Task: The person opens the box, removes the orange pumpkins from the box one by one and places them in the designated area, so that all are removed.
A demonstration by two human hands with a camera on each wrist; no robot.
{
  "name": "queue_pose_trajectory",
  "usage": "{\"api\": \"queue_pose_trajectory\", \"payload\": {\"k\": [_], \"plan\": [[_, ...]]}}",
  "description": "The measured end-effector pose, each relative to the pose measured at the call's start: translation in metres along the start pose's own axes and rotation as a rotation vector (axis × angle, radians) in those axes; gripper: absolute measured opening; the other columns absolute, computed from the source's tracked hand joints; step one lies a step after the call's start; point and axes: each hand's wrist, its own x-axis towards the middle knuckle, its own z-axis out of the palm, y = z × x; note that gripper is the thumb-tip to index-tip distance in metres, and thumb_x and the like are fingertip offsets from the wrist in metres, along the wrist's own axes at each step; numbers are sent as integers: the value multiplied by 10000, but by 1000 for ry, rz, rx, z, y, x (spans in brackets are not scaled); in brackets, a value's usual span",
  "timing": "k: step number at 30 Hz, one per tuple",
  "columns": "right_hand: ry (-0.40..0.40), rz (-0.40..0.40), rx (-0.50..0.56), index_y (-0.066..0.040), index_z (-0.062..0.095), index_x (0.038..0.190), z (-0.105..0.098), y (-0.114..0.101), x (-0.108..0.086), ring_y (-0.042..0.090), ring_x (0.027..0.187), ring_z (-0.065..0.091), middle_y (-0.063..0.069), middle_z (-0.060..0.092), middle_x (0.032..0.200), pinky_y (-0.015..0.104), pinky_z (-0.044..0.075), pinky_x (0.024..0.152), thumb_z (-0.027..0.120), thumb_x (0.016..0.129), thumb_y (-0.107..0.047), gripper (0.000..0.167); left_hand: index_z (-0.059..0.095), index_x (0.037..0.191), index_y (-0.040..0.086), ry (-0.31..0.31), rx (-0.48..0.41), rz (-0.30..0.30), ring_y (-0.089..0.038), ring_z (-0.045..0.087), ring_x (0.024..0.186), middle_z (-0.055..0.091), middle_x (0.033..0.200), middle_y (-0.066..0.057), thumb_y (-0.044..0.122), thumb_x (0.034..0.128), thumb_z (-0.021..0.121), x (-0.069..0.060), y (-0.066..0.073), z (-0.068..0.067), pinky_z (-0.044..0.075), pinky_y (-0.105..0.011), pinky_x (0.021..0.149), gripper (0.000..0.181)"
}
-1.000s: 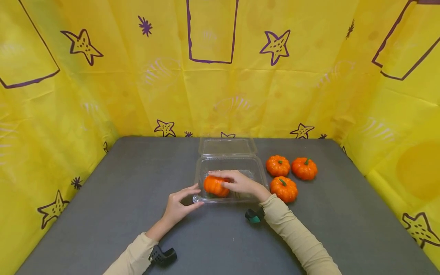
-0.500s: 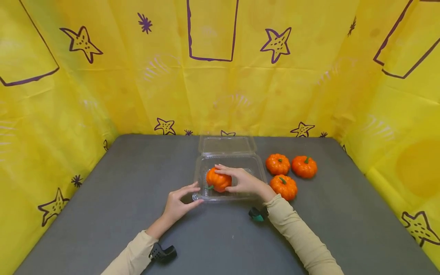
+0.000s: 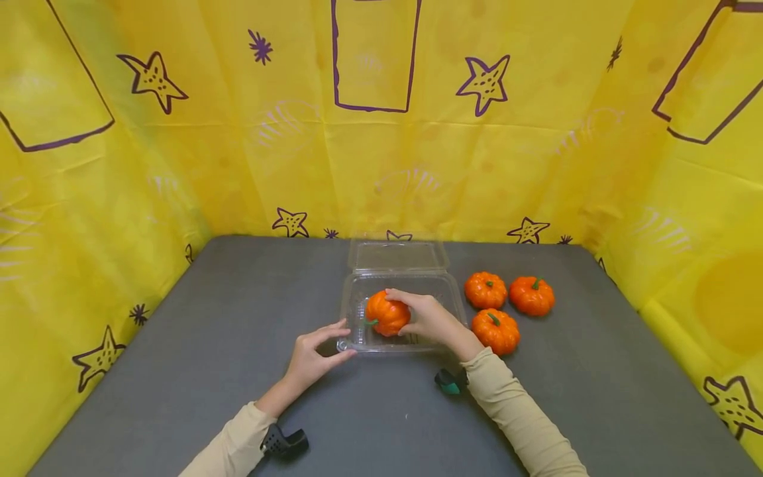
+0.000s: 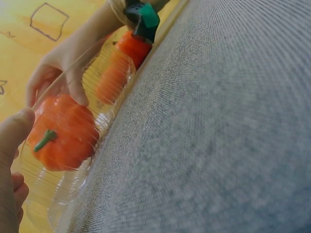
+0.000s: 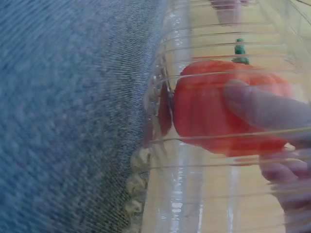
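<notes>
Inside a clear plastic clamshell container [image 3: 353, 285], a small orange pumpkin [image 3: 384, 315] lies on its side, its green stem pointing left. My right hand [image 3: 432, 321] grips this pumpkin from the right; in the right wrist view the thumb [image 5: 262, 107] presses on its ribbed skin, seen through the container wall. At the container's front left corner, my left hand [image 3: 312, 354] holds the rim between thumb and fingers. The left wrist view has that thumb [image 4: 17, 128] on the rim, with the pumpkin [image 4: 63, 133] behind the clear wall.
Three more pumpkins sit just right of the container: one at the back [image 3: 485, 290], one farther right [image 3: 532, 295] and one in front [image 3: 496, 331]. The container's open lid [image 3: 398, 255] lies toward the back of the grey table [image 3: 268, 285]. Yellow patterned cloth [image 3: 369, 152] surrounds it.
My right hand has shifted the pumpkin slightly right inside the container and turned it, so its green stem now shows at the left. My left hand has stayed at the corner.
</notes>
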Motion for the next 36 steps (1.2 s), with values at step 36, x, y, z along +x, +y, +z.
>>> {"api": "queue_pose_trajectory", "payload": {"k": [36], "plan": [[368,164,478,153,552,1086,-61,-19,-53,110,885,613,273,567,1079,284,501,737,783,571,82,569,643,891,-75,-7,8,-29,-400,598,859,605,939,-286,-86,528,792,-1,0,1,425,-236,861,393]]}}
